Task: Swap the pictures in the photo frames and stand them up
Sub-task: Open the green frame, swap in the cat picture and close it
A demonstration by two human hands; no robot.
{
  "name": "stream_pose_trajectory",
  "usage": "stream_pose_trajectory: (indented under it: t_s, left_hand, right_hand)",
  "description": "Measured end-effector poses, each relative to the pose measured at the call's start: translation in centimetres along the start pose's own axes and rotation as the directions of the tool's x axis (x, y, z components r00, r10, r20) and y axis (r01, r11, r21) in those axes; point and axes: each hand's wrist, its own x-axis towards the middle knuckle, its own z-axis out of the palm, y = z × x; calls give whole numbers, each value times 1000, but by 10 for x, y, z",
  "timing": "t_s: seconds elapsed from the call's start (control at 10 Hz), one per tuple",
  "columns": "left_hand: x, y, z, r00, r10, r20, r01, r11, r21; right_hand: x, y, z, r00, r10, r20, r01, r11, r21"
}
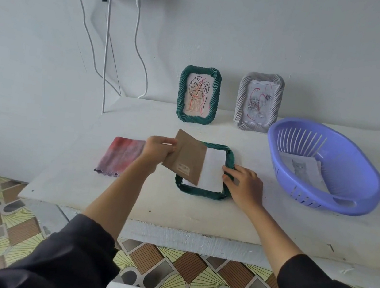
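Observation:
A green twisted photo frame lies face down on the white table, with white paper showing in its back opening. My left hand pinches the brown cardboard backing and holds it tilted above the frame's left half. The fingers of my right hand curl over the frame's right rim. At the back, a second green frame with a leaf drawing and a grey frame with a rose drawing stand upright against the wall.
A purple plastic basket at the right holds a sheet with a cat picture. A red-grey folded cloth lies at the left. White cables hang down the wall at the back left. The table's front edge is close to me.

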Motion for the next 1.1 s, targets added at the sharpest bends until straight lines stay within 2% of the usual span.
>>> stream_pose_trajectory:
  t_s: [0.1,0.2,0.4,0.5,0.6,0.7,0.8,0.9,1.0,1.1]
  left_hand:
    - [8,-4,-27,991,-14,-130,9,999,-41]
    - [14,-15,-45,974,-65,-219,65,998,-7]
    - [10,-28,-46,978,-84,-191,108,987,120]
    - [9,-28,-40,982,14,-190,54,936,347]
    - [5,-26,-33,979,49,-199,67,840,539]
    - [0,-24,-23,968,79,-240,118,696,708]
    - [-3,-18,-9,958,178,-224,68,619,783]
    - [-3,-13,12,965,251,-70,-131,699,703]
    - [-9,-16,29,977,196,81,-198,704,683]
    - [-16,-24,35,982,149,113,-182,623,761]
  right_hand:
    - [0,0,0,1000,4,4,-4,1000,-10]
    - [1,0,0,1000,13,11,-13,1000,-9]
    - [1,0,1,1000,9,6,-9,1000,-2]
    - [1,0,1,1000,9,0,-9,1000,-2]
    - [1,0,1,1000,10,-4,-10,1000,-8]
    - [1,-1,1,1000,12,-7,-12,1000,1]
    - [0,-1,0,1000,14,2,-14,1000,8]
    - [1,-1,-4,1000,22,-19,-22,1000,-6]
    - [0,-1,-4,1000,22,-14,-22,1000,-10]
    - [-1,-2,-1,1000,22,-13,-22,1000,-11]
